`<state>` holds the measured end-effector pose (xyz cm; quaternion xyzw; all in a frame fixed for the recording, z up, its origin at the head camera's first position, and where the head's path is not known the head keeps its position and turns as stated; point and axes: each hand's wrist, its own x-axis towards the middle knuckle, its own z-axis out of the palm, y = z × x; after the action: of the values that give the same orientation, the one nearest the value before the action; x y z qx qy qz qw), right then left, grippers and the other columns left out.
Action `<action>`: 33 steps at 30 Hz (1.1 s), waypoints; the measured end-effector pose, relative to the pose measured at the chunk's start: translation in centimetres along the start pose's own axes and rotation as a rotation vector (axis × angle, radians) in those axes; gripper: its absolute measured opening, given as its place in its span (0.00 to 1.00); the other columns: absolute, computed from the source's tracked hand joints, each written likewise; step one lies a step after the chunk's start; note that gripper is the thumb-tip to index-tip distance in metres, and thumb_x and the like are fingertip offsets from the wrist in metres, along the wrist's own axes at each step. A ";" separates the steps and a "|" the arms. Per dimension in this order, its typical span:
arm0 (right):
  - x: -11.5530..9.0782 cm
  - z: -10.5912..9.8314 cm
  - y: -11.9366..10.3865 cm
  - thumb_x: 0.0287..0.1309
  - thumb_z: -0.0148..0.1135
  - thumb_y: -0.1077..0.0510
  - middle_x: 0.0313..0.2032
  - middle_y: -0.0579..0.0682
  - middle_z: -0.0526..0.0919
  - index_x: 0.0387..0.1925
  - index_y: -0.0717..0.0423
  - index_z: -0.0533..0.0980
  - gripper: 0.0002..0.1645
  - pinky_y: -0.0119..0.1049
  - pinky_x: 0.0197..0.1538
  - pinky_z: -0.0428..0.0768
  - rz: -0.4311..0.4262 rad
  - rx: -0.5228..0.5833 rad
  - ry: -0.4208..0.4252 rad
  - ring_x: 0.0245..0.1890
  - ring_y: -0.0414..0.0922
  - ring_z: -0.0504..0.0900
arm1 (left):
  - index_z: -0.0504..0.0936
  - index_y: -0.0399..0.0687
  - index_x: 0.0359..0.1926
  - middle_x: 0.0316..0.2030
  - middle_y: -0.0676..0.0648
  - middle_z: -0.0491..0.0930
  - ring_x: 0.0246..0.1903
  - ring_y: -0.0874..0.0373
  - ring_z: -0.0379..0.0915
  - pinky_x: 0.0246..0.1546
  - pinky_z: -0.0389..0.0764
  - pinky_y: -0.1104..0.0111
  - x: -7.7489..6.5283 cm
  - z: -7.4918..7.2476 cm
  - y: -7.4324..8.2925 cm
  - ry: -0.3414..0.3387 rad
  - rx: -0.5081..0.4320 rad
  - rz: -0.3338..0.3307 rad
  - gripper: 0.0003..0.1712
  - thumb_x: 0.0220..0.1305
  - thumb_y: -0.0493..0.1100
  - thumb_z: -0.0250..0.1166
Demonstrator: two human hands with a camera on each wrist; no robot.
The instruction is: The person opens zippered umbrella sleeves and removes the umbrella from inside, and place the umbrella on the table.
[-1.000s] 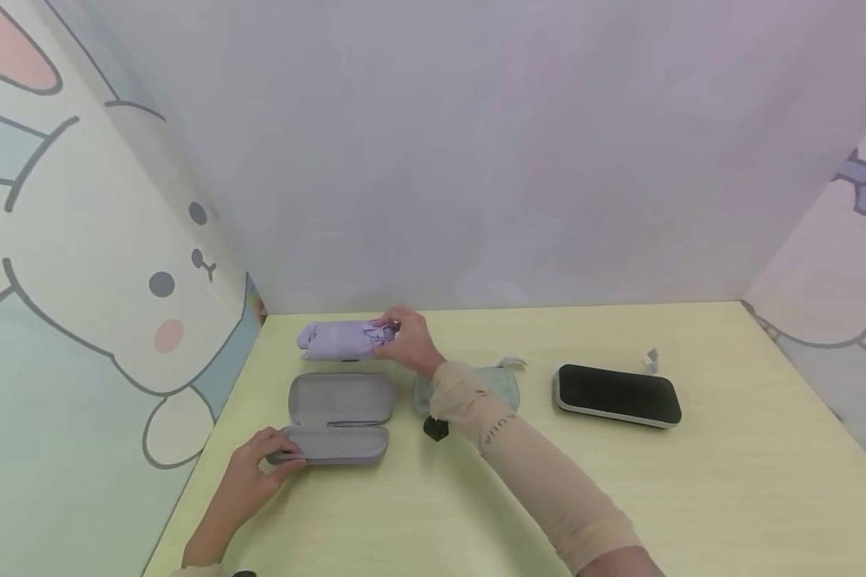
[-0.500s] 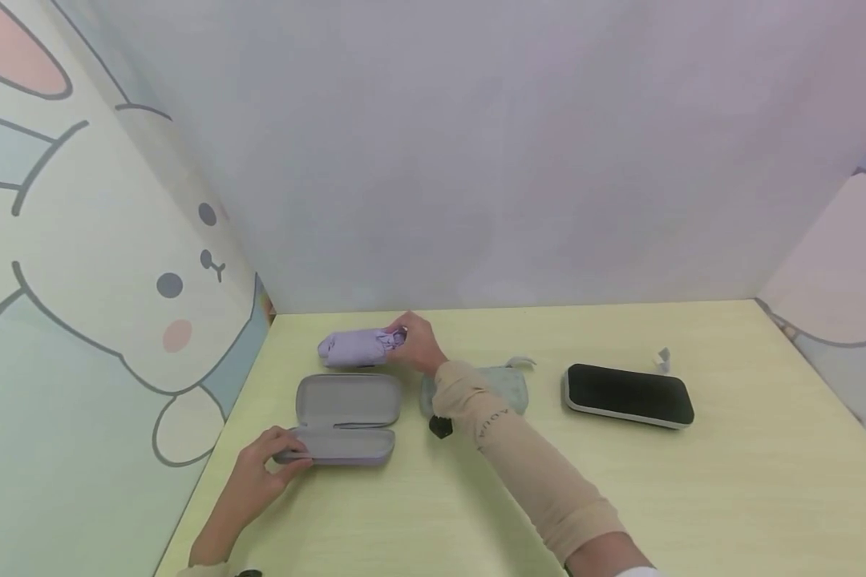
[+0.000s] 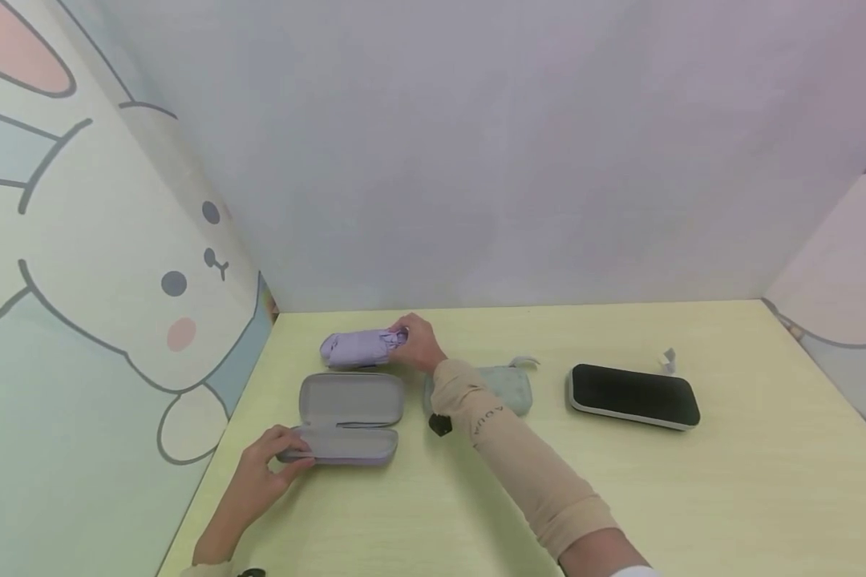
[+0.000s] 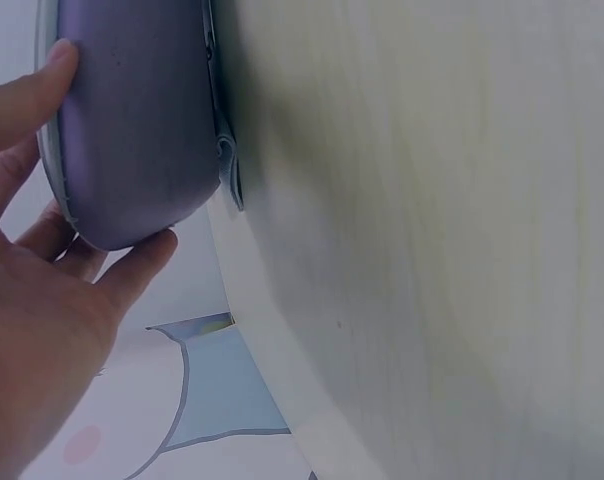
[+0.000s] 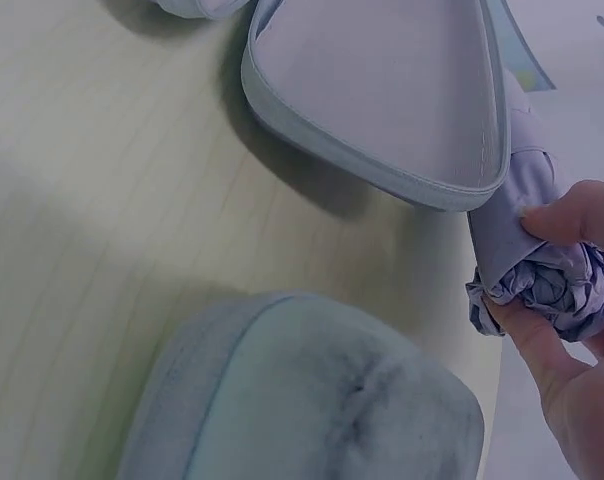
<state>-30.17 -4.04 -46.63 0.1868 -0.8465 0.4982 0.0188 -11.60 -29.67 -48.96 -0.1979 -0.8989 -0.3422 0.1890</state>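
In the head view my left hand grips the left end of an open hard case, grey inside and purple outside. Thumb and fingers straddle its rim; the purple shell of the case fills the upper left of the left wrist view. Behind the case lies a rolled purple fabric bundle that looks like a folded umbrella. My right hand pinches its right end. Ruffled, swirled fabric of the umbrella shows between thumb and fingers in the right wrist view.
A pale green pouch with a loop lies partly under my right forearm, a small black piece at its near side. Farther right rest a black-topped case and a small white scrap. Walls border the table's back and sides.
My right hand has drawn the folded umbrella slightly right and toward me, then stayed nearly still. The left hand keeps its grip on the case. The head view has shifted a little.
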 end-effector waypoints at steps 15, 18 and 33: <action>0.1 0.1 -0.1 0.35 0.67 0.72 0.40 0.59 0.79 0.42 0.68 0.77 0.23 0.41 0.50 0.74 0.125 -0.154 -0.043 0.43 0.51 0.76 | 0.81 0.53 0.28 0.36 0.52 0.77 0.40 0.61 0.71 0.44 0.65 0.83 0.1 0.3 0.2 0.009 -0.002 -0.004 0.18 0.37 0.31 0.77; 0.0 0.1 -0.1 0.37 0.63 0.72 0.41 0.59 0.80 0.43 0.69 0.78 0.23 0.41 0.51 0.74 0.104 -0.158 -0.066 0.45 0.52 0.76 | 0.82 0.52 0.28 0.37 0.48 0.78 0.40 0.59 0.71 0.45 0.65 0.84 -0.1 0.2 0.3 0.029 -0.006 0.010 0.18 0.36 0.30 0.77; 0.9 -1.1 1.4 0.36 0.55 0.71 0.42 0.53 0.81 0.38 0.59 0.79 0.21 0.37 0.50 0.72 -0.042 -0.068 -0.104 0.42 0.47 0.74 | 0.81 0.52 0.27 0.38 0.45 0.78 0.42 0.54 0.72 0.47 0.63 0.85 0.1 0.2 0.1 0.033 0.024 -0.048 0.17 0.36 0.32 0.78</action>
<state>-31.62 -2.77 -47.11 0.2294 -0.8587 0.4582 -0.0087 -11.68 -29.39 -48.98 -0.1683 -0.9042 -0.3389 0.1980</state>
